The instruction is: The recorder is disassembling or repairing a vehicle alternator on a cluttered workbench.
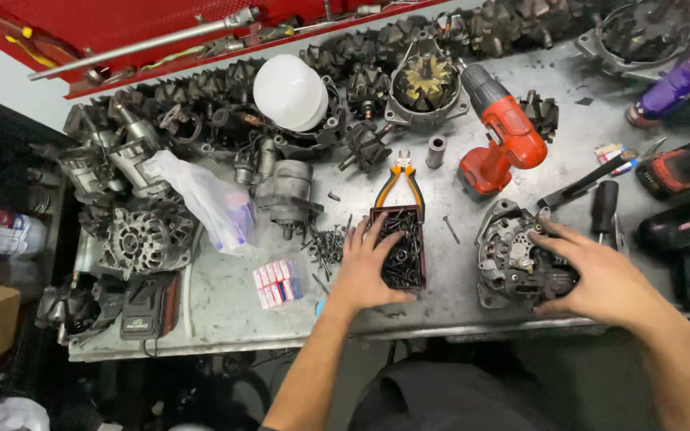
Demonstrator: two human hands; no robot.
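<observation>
1. Left hand (367, 267) lies flat, fingers spread, on the left part of a dark rectangular tray full of black screws (403, 249); open, gripping nothing that I can see.
2. Tray sits on the grey metal bench (225, 307), near its front edge, about centre.
3. Right hand (600, 279) is cupped over the right side of a grey cast-metal alternator housing (513, 259); fingers curl on its top and thumb on its front edge, a loose hold, not clenched.
4. Alternator housing sits on the bench right of the tray, apart from it.
5. Orange-handled pliers (402, 179) lie just behind the tray, tips pointing away.
6. A loose heap of dark screws (327, 243) lies just left of the tray.
7. Red-and-black cordless drill (501, 136) stands behind the alternator housing.
8. Black-handled screwdriver (604, 209) lies right of the housing, near the right hand.
9. Small pack of red-and-white strips (278, 282) lies left of the left hand.
10. White dome-shaped cap (290, 92) rests on the row of dark alternator parts (201, 112) at the bench's back.
11. Clear crumpled plastic bag (205, 199) lies at left.
</observation>
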